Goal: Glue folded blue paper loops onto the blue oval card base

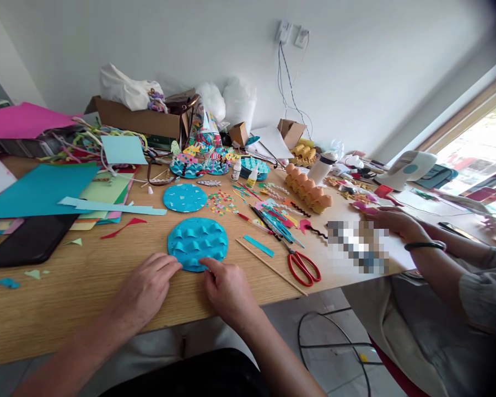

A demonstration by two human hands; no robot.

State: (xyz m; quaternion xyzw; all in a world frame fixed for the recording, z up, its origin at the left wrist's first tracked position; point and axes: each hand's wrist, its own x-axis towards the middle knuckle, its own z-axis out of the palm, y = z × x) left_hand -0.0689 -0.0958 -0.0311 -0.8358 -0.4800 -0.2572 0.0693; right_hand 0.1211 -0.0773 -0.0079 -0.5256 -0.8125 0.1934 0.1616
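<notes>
A round blue disc (196, 234) lies on the table before me, with rows of curled blue paper strips standing up on it like waves. My left hand (149, 284) is closed at the lower left rim, fingertips holding the edge. At the lower right rim is my right hand (229, 289), its index finger pressing on the lowest strip and the other fingers curled in. The thumb tips are partly hidden. Just behind sits a second blue disc (184, 197) with small pale patches. To the right lie a blue paper strip (258, 246), a wooden stick (270, 266) and red-handled scissors (303, 267).
Coloured paper sheets (37, 190) and a black phone-like slab (28, 242) lie left. Small glue bottles (252, 176), paper confetti (222, 203) and an egg carton (308, 188) stand behind. At right, another person's hand (392, 220) works at the table. The table's front edge is close.
</notes>
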